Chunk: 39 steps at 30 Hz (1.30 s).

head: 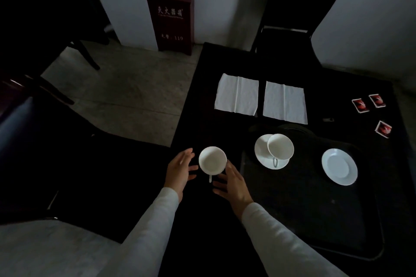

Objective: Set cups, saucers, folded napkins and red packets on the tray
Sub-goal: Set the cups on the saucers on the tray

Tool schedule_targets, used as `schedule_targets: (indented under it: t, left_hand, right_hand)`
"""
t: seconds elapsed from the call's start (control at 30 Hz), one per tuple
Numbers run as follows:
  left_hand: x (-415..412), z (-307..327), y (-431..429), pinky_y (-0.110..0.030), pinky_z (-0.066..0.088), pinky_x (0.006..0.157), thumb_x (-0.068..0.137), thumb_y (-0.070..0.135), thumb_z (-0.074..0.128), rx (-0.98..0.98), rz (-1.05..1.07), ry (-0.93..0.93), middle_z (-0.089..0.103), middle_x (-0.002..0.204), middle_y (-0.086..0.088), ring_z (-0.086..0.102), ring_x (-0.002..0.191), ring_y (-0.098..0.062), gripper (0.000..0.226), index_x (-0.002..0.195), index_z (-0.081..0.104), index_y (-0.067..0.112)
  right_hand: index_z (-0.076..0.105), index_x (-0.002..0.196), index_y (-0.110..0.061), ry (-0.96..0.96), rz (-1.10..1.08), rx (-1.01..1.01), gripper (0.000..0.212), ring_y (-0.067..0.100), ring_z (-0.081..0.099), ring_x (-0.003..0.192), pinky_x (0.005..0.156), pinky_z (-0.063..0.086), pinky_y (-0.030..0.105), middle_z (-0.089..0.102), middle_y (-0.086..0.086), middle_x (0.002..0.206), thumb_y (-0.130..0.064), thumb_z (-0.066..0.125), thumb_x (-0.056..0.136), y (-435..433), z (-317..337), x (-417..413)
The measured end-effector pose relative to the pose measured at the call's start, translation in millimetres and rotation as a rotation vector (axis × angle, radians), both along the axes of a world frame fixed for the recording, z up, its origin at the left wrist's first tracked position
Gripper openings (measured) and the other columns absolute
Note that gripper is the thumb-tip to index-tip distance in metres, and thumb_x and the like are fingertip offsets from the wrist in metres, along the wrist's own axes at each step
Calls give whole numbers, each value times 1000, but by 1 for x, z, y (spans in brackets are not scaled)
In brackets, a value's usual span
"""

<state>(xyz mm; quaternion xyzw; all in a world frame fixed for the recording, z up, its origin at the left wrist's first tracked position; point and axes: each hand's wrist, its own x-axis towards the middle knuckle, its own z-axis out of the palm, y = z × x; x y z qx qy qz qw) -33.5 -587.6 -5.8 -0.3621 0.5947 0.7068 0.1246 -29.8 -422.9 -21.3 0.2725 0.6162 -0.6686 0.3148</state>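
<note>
A white cup [212, 160] stands on the dark table left of the black tray [315, 220], its handle pointing toward me. My left hand [180, 170] is open just left of the cup, and my right hand [233, 183] is open just below and right of it; neither grips it. On the tray a second cup [281, 146] sits on a saucer [262, 155], and an empty saucer [339, 166] lies to its right. Two white napkins [236, 94] [284, 102] lie unfolded beyond the tray. Three red packets [360, 105] [377, 100] [383, 129] lie at the far right.
A dark red cabinet [170, 16] stands on the floor against the wall to the left of the table. A dark chair [299, 7] stands behind the table. The table's left edge [186, 105] runs close to the lone cup. A small dark object [328, 119] lies near the packets.
</note>
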Motion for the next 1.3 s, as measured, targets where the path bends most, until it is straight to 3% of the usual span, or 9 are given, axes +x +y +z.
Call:
schedule_targets:
  t: [0.17,0.33,0.63,0.93,1.03,1.17,1.3]
  left_hand:
    - [1,-15,9,-32,54,73,109,19,41,39,-62,-41,65,127,-5,69,96,-20,30,132,62,23]
    - [-2,-22,14,-34,56,80,108,25,46,72,-104,-80,68,126,-4,69,108,-25,34,138,60,22]
    - [1,-27,19,-26,57,69,107,35,45,116,-132,-77,71,122,1,73,104,-18,30,130,63,37]
    - [9,-32,23,-34,59,79,105,34,50,133,-102,-77,76,115,6,77,99,-16,32,101,74,55]
    - [14,-29,30,-38,59,83,105,34,51,146,-73,-70,76,116,4,76,101,-17,27,107,72,51]
    - [20,-21,39,-44,58,94,104,36,52,198,-51,-24,77,117,3,75,106,-20,25,111,73,47]
    - [27,-9,50,-41,57,92,103,41,52,206,-73,21,78,114,12,75,105,-15,25,110,73,51]
  right_hand:
    - [50,139,-49,-20,-10,-1,35,23,71,104,79,57,33,73,3,114,-46,36,107,-2,-7,-1]
    - [50,140,-50,-25,-19,13,36,22,72,99,76,57,33,74,6,114,-44,36,107,-5,-15,-3]
    - [56,133,-50,-40,-66,-36,34,22,73,105,80,60,35,73,1,119,-44,36,106,-9,-23,-6]
    - [61,127,-46,10,-48,-52,32,25,73,104,87,60,38,73,5,116,-36,38,108,3,-15,-4]
    - [62,127,-47,34,-44,-75,32,23,74,103,90,60,40,74,4,115,-36,40,107,9,-8,-2]
    - [67,117,-52,79,-36,-108,31,19,75,93,90,59,42,78,4,96,-39,41,106,19,2,3]
    - [68,120,-47,129,-58,-141,30,22,75,100,88,61,40,78,4,107,-38,43,106,32,14,10]
